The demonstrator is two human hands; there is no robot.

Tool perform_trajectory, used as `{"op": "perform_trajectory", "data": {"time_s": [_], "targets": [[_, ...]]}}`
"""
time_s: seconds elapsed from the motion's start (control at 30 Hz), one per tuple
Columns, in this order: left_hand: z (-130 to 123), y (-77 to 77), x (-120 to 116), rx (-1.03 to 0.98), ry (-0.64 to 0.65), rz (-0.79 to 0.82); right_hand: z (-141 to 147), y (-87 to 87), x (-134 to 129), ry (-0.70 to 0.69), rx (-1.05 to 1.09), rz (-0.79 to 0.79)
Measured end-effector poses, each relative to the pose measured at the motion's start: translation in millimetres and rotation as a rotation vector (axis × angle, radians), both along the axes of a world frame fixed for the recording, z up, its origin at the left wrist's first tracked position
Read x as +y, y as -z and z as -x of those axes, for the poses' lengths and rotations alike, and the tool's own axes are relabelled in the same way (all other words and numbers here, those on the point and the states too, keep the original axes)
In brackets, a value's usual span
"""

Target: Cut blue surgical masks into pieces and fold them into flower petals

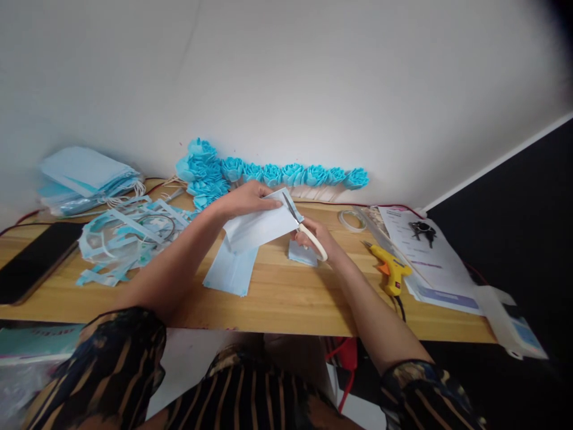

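One wooden table spread before me, blue flowers lining twelve o'clock. Above its middle, my left hand pinched a pale blue sheet between thumb and fingers. A yellow glue gun lay at three o'clock. My right hand held white-handled scissors, one visible blade lying across the sheet's two o'clock corner.

Black sleeves — loose, tan-striped — end near the elbows.
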State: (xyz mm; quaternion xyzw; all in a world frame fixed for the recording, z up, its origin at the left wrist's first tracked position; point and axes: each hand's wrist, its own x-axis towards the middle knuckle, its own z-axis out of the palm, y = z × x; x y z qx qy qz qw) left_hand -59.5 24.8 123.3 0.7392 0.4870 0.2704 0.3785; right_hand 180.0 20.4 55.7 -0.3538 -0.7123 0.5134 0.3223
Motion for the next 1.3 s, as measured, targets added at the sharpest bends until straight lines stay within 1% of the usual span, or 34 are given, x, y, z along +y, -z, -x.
{"op": "perform_trajectory", "data": {"time_s": [0.17,0.43,0.53,0.67,0.9,1.17,1.3], "targets": [[2,-0.4,1,-0.023,-0.006,0.006,0,-0.3,-1,0.050,-0.012,0.024],[5,2.5,2,-0.086,0.013,-0.007,-2,6.8,2,0.090,-0.041,0.039],[6,2.3,3,-0.081,0.007,-0.023,-2,4.9,1,0.090,-0.041,0.030],[6,0.3,2,-0.070,-0.008,-0.006,0,1.7,-1,0.104,-0.033,0.040],[7,0.4,2,-0.061,-0.010,-0.001,0,4.1,1,0.094,-0.034,0.031],[8,0.8,3,-0.088,0.001,0.004,3,-3.1,-3,0.112,-0.027,0.079],[8,0.7,2,-0.103,0.007,0.021,4,-1.4,-2,0.126,-0.013,0.091]]}}
